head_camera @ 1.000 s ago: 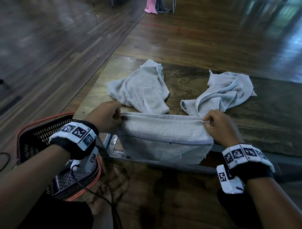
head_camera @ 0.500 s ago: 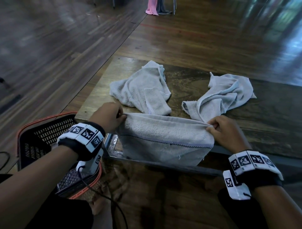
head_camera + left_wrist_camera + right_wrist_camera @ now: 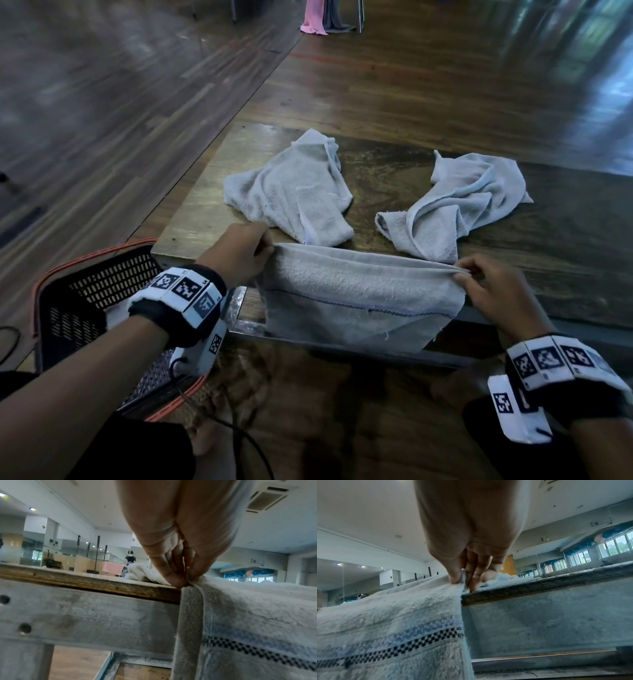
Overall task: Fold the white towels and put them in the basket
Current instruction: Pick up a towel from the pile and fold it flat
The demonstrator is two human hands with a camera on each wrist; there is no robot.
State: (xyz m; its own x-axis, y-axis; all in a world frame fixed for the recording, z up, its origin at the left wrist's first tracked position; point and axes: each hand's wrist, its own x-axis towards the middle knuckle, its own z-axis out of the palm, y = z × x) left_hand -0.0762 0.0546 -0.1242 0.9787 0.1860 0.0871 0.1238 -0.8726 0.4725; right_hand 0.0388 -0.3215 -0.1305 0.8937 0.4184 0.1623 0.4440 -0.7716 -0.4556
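A white towel (image 3: 356,291) with a dark checkered stripe hangs over the table's near edge, stretched between both hands. My left hand (image 3: 239,253) pinches its top left corner; in the left wrist view the fingertips (image 3: 176,580) meet on the towel (image 3: 257,608). My right hand (image 3: 486,287) pinches the top right corner, which the right wrist view shows between thumb and fingers (image 3: 464,577) on the towel (image 3: 393,622). Two crumpled white towels lie farther back on the table, one on the left (image 3: 291,192), one on the right (image 3: 459,209). A black basket (image 3: 85,308) with an orange rim stands low at the left.
The wooden table (image 3: 565,274) has a metal frame along its near edge (image 3: 342,346). A cable (image 3: 239,438) trails from my left wrist across the floor. Pink and grey cloth (image 3: 318,17) hangs far behind. Wooden floor surrounds the table.
Both hands have shifted the towel's top edge slightly farther onto the table, keeping it taut. The two crumpled towels have not moved.
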